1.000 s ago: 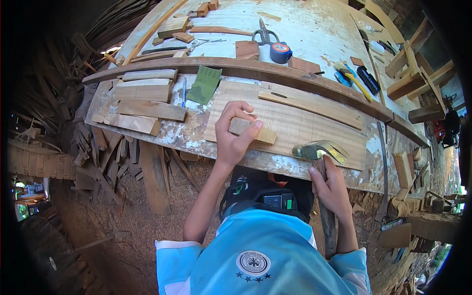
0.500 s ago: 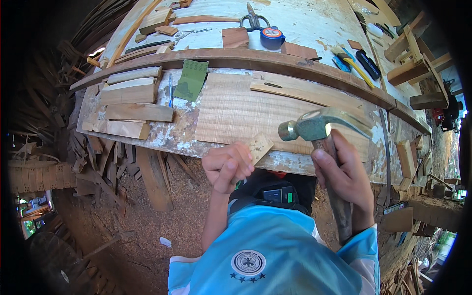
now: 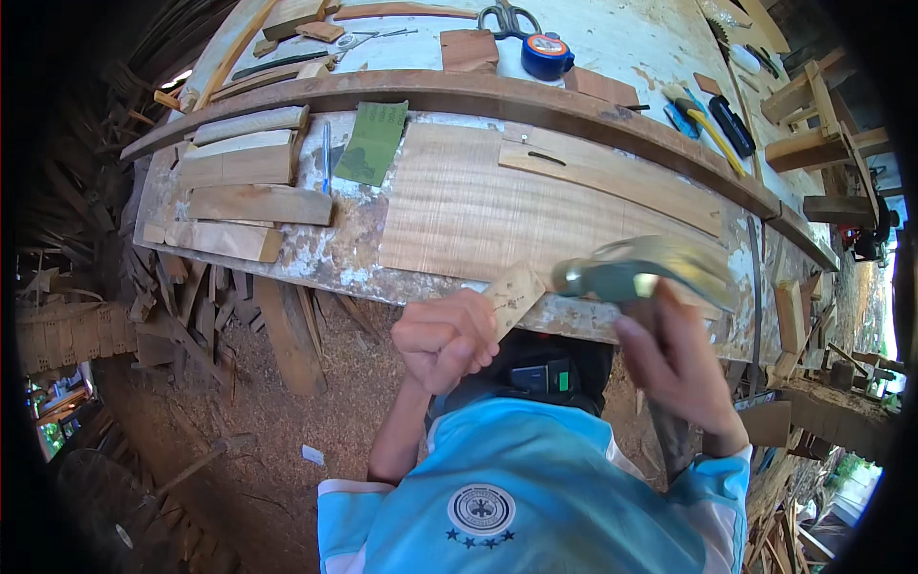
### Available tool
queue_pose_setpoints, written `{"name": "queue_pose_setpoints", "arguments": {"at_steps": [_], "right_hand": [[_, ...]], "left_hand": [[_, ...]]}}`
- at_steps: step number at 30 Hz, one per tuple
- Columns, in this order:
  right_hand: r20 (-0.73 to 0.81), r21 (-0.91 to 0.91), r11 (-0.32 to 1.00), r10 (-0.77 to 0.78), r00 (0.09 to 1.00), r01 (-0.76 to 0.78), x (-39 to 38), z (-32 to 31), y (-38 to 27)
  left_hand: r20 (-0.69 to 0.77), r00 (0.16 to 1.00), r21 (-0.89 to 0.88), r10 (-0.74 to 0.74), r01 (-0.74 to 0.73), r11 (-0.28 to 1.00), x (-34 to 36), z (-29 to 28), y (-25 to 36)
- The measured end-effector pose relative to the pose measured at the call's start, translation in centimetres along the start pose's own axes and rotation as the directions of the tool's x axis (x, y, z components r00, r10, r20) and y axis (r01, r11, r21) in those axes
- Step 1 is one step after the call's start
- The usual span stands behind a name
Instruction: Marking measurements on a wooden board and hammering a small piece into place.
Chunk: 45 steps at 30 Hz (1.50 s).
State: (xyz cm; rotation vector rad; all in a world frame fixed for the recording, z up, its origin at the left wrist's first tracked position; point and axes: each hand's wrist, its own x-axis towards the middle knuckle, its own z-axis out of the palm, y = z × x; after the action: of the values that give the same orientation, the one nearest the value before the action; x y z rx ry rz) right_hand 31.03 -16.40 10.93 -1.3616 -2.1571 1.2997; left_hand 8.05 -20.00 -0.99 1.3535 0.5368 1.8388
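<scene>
My left hand [image 3: 445, 342] is closed in a fist around a small pale wooden block [image 3: 516, 298], whose far end sticks out up and to the right. Dark specks mark the block's face. In my right hand [image 3: 681, 368] is a claw hammer [image 3: 622, 279], gripped by its wooden handle and smeared by motion. The hammer's striking face is right by the block's protruding end; whether they touch I cannot tell. Both hands are over the near edge of the workbench [image 3: 359, 273]. Beyond them lies a wide flat board [image 3: 449, 201], with a narrower thin plank [image 3: 612, 182] on it.
Several wood offcuts [image 3: 239, 165] and a green sandpaper sheet [image 3: 373, 143] lie at left. A long wooden bar [image 3: 430, 86] crosses the bench. Behind it are scissors [image 3: 509, 17], a blue tape measure [image 3: 547, 55] and a yellow-handled tool [image 3: 717, 139]. Scrap wood [image 3: 292, 335] leans below.
The hammer has swung down and left, bringing its face close to the block's end. My left hand still grips the block, which has shifted slightly right. The view has tilted a little.
</scene>
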Motion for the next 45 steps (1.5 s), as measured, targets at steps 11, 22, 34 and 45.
{"name": "queue_pose_setpoints", "arguments": {"at_steps": [11, 22, 34, 45], "right_hand": [[0.155, 0.039, 0.992, 0.116, 0.981, -0.124, 3.7, 2.0, -0.5], [-0.455, 0.222, 0.966, -0.017, 0.890, 0.132, 0.3, 0.2, -1.5], [-0.121, -0.017, 0.987, 0.154, 0.981, -0.157, 1.4, -2.7, 3.7], [0.010, 0.696, 0.714, 0.098, 0.995, -0.077, 2.1, -6.9, 8.7]], "left_hand": [[0.045, 0.999, -0.037, -0.017, 0.018, 0.999, 1.4, -0.2, 0.0], [0.057, 0.998, -0.075, -0.039, 0.044, 0.996, 1.7, 0.0, 0.1], [0.140, 0.986, -0.058, -0.088, 0.097, 0.994, 1.8, 0.2, -0.5], [-0.153, 0.979, 0.875, -0.132, 0.196, 0.442, 7.0, -2.1, -1.2]]}}
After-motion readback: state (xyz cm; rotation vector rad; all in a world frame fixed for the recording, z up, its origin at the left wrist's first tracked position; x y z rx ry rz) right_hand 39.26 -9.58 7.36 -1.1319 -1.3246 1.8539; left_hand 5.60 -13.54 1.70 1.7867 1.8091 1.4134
